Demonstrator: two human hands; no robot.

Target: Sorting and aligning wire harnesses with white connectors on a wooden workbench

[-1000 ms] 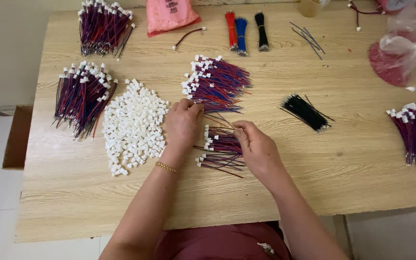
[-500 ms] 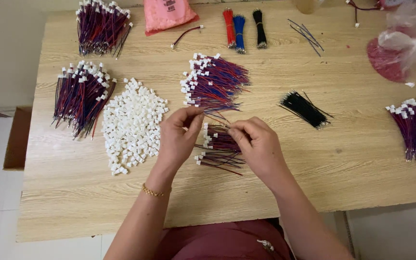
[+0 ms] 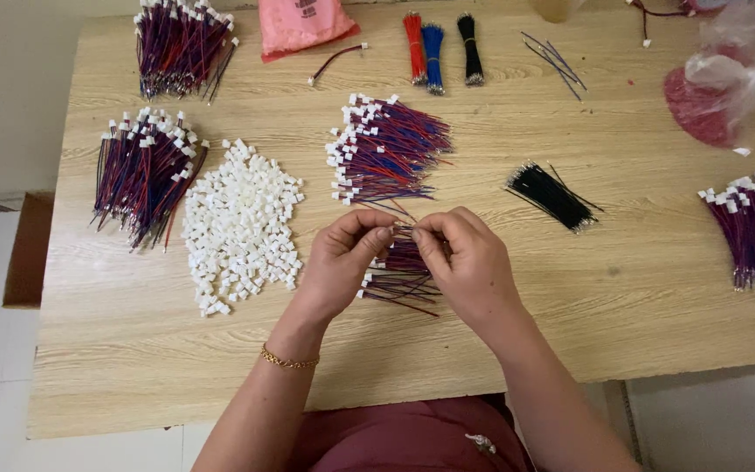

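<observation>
**Hands Meet Over a Small Bundle of Wires**

At a pale wooden table (image 3: 570,288), both hands have come together above a small pile of red-and-blue wires (image 3: 399,275). A second ago the left hand (image 3: 342,262) lay closer to the heap of white plastic plugs (image 3: 242,227); now its fingertips pinch toward those of the right hand (image 3: 469,262), which also pinches. What they grip is too small to make out; judging by the shift, a plug is being fitted to a wire end. The wires beneath are thin, loosely fanned, some tipped with white plugs. A larger finished bundle (image 3: 386,153) lies just beyond, black wires (image 3: 552,197) to the right.
</observation>
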